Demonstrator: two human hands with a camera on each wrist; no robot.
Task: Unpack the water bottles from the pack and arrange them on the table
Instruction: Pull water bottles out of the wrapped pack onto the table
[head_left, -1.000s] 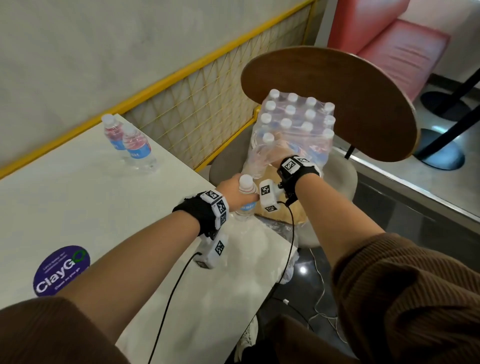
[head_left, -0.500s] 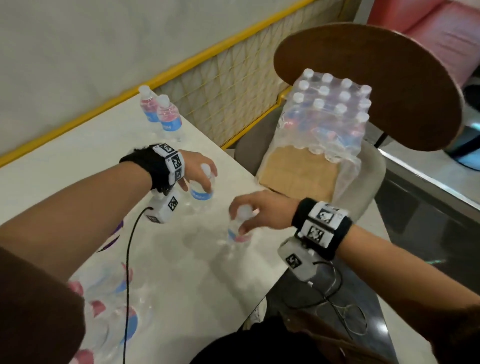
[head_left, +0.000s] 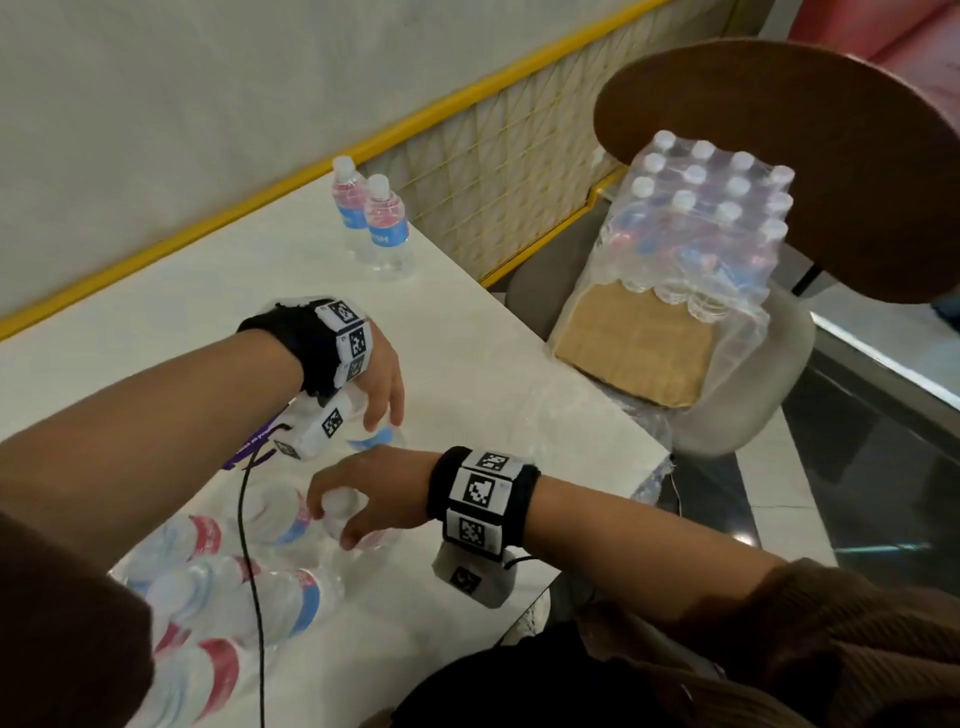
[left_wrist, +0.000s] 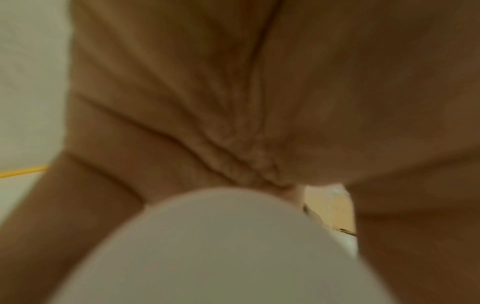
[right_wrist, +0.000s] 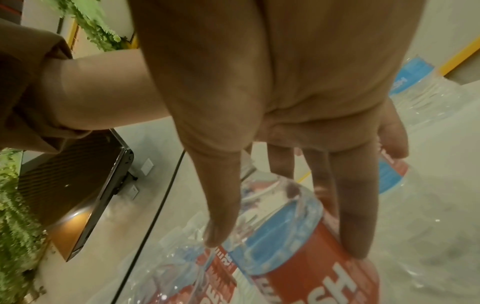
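My left hand (head_left: 382, 410) grips a clear water bottle (head_left: 375, 439) from above, and its white cap (left_wrist: 221, 246) fills the left wrist view under the palm. Closer to me, my right hand (head_left: 340, 522) holds a second bottle (head_left: 382, 540) by its top, fingers (right_wrist: 353, 216) and thumb curled round its shoulder (right_wrist: 275, 222). Both bottles are at the white table (head_left: 467, 374), beside several standing bottles (head_left: 280, 597) at the near left. The shrink-wrapped pack (head_left: 701, 218) with several bottles stands on a chair seat to the right.
Two bottles (head_left: 387, 228) stand at the table's far edge by the yellow mesh rail (head_left: 519, 171). The chair's round wooden back (head_left: 831, 156) rises behind the pack. Torn wrap and cardboard (head_left: 634, 348) lie in front of it. A black cable (head_left: 249, 545) hangs across the near bottles.
Both hands have carried their bottles from the table's right side toward the near-left group. The right hand now sits beside the standing bottles.
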